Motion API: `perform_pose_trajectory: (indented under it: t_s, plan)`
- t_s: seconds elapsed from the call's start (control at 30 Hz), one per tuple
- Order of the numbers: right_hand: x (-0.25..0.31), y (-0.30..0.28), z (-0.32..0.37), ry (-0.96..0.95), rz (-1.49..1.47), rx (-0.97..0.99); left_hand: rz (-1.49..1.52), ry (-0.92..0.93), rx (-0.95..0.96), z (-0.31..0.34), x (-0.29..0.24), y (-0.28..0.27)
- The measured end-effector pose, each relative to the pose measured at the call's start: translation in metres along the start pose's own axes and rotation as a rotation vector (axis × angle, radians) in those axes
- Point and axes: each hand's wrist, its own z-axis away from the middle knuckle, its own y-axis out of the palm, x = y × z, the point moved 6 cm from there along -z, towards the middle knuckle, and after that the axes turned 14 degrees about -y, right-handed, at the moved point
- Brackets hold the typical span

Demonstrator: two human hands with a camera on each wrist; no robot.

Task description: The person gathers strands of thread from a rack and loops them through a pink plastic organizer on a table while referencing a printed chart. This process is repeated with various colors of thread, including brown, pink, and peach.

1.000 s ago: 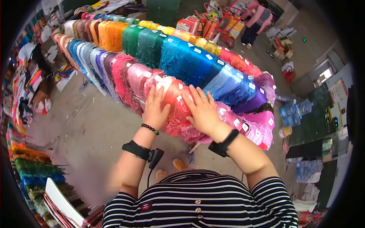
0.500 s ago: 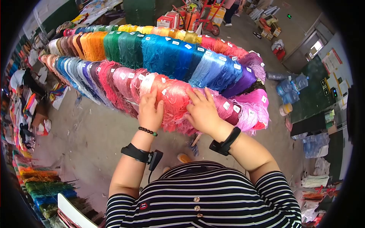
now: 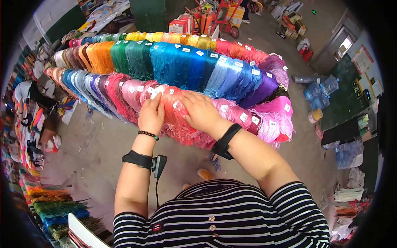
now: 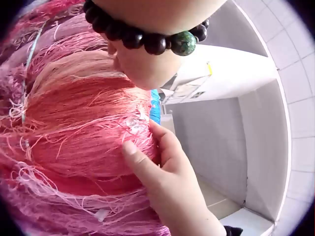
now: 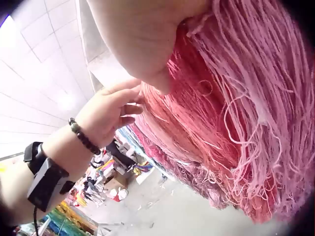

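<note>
Coral-red thread skeins [image 3: 173, 118] hang in a bundle over the near bar of a long rack, small white labels on top. My left hand [image 3: 151, 113] rests at their left side, its fingers reaching over the top beside paler pink skeins [image 3: 134, 91]. At the right side lies my right hand [image 3: 202, 110], fingers stretched across the top toward the left one. In the left wrist view its thumb [image 4: 140, 160] presses the coral threads near a label. The right wrist view has loosely bent left-hand fingers [image 5: 130, 109] against the bundle's edge.
Blue skeins [image 3: 178, 66] and green ones [image 3: 138, 62] hang on the row behind. Magenta skeins [image 3: 277, 115] curve round the rack's right end. More coloured thread [image 3: 58, 206] lies at lower left beside a white board [image 3: 84, 233]. Large plastic bottles [image 3: 320, 95] stand at right.
Both hands have shifted left along the rack, the right hand further, so they are now closer together on the coral skeins. The view has turned slightly. The person in the background is mostly out of view.
</note>
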Motion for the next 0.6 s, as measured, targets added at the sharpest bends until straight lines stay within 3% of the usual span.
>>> perform_pose_trajectory:
  t_s: [0.1,0.13,0.27,0.33,0.6]
  plan:
    - [-0.005,-0.003,-0.015,0.023,-0.033,-0.028,0.223,-0.005,-0.072,0.006,0.003,-0.002]
    - [-0.004,-0.007,-0.022,0.007,-0.022,-0.078,0.219,-0.016,-0.150,0.006,0.006,-0.002]
    - [0.007,-0.004,-0.037,-0.107,-0.063,-0.186,0.180,-0.145,-0.130,0.004,0.009,0.003]
    - [-0.001,0.015,-0.033,-0.064,-0.073,-0.128,0.172,-0.175,-0.118,0.003,0.008,0.003]
    - [-0.008,0.022,-0.031,-0.037,-0.107,-0.104,-0.006,-0.094,-0.128,-0.002,-0.004,0.001]
